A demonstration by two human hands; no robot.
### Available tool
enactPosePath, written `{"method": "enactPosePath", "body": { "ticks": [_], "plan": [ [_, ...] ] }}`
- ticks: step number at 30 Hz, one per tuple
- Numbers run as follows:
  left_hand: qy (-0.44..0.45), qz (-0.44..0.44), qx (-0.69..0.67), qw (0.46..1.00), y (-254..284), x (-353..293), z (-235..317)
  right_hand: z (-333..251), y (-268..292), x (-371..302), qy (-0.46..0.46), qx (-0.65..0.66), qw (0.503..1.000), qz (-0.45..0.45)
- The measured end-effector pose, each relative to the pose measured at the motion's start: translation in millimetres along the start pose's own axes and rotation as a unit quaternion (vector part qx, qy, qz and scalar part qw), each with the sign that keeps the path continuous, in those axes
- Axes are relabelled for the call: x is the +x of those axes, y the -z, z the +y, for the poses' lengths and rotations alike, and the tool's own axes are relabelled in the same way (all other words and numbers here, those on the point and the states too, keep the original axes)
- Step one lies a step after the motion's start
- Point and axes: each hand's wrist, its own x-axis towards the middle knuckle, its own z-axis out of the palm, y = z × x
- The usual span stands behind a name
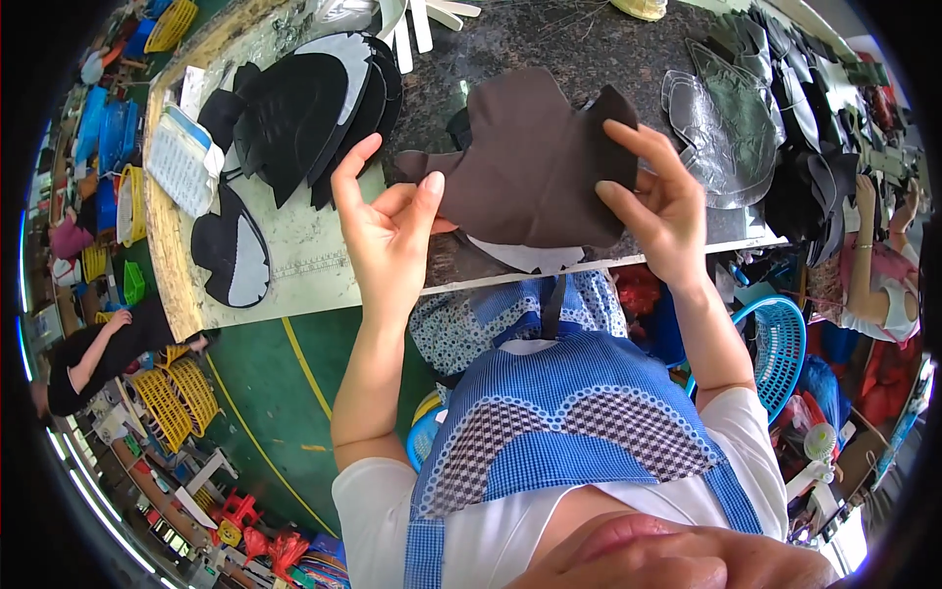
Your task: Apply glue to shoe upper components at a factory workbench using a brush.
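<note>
A dark brown, flat, curved-edge piece of material (pixel 535 167), like a cut shoe upper, is held up over the near edge of the table. At its left edge my left hand (pixel 388 245) is closed, with the thumb on the front, the index finger raised away and other fingers partly behind. My right hand (pixel 669 211) grips the right side between thumb and fingers, where a darker, curled edge (pixel 614 113) shows. Beneath the brown piece, a piece with a pale grey-white edge (pixel 525 257) peeks out; most of it is hidden.
Black and grey-white cut pieces (pixel 294 118) lie stacked at the left, with a single one (pixel 231 250) nearer the edge. Clear plastic-wrapped pieces (pixel 726 137) and dark stacks (pixel 805 187) lie right. A blue basket (pixel 775 344) stands below the table. Other people work at both sides.
</note>
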Motion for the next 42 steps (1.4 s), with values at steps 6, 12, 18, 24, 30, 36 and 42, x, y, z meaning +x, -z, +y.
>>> {"method": "enactPosePath", "body": {
  "ticks": [6, 12, 18, 24, 30, 36, 42],
  "plan": [
    [-0.005, -0.001, 0.055, 0.998, 4.7, -3.0, -34.9, 25.6, 2.4, -7.7, -0.035, -0.195, 0.980, -0.009],
    [-0.019, 0.038, 0.071, 0.997, 2.6, -9.8, -43.4, 34.2, -0.1, -7.9, -0.010, -0.247, 0.969, 0.015],
    [-0.034, 0.034, 0.121, 0.991, 8.3, -11.7, -46.2, 34.2, -5.6, -6.8, -0.008, -0.264, 0.964, 0.016],
    [-0.109, 0.114, 0.289, 0.944, 15.8, 3.8, -44.6, 37.1, -3.4, -9.6, 0.012, -0.300, 0.953, 0.032],
    [-0.380, -0.126, 0.356, 0.844, -40.2, -17.8, -22.8, 36.9, -5.3, -7.7, 0.012, -0.290, 0.956, 0.032],
    [-0.269, -0.223, 0.384, 0.855, -50.3, 4.6, -29.8, 8.2, 12.7, 7.9, -0.132, -0.056, 0.990, -0.002],
    [-0.159, -0.179, 0.249, 0.939, -77.5, 25.2, -30.0, 16.8, 9.6, -3.6, 0.072, -0.215, 0.973, -0.048]
  ]
}}
